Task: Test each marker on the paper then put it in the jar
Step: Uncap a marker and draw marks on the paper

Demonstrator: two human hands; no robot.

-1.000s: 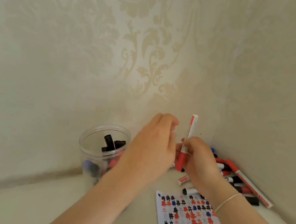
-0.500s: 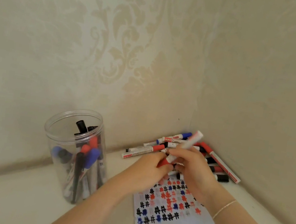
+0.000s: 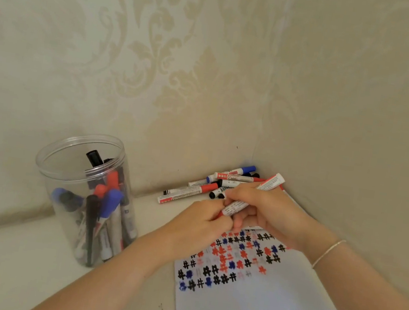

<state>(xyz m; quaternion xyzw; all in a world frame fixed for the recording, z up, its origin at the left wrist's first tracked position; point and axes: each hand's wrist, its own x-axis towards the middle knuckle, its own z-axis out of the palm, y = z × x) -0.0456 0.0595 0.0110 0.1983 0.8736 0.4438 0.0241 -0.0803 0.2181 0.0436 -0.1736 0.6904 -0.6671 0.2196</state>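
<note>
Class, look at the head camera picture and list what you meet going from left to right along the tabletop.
Clear jar of markers → left hand gripping the red end of the held marker → right hand holding its barrel → bracelet on the right wrist.

paper [image 3: 269,297] bears rows of "#" signs; marker labels unreadable.

Cream damask wallpaper [image 3: 147,48] meeting in a corner above pale tabletop [image 3: 9,266]

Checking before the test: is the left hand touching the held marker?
Touching. Head view shows left hand fingers pinching the marker's red end; right hand grips its barrel.
</note>
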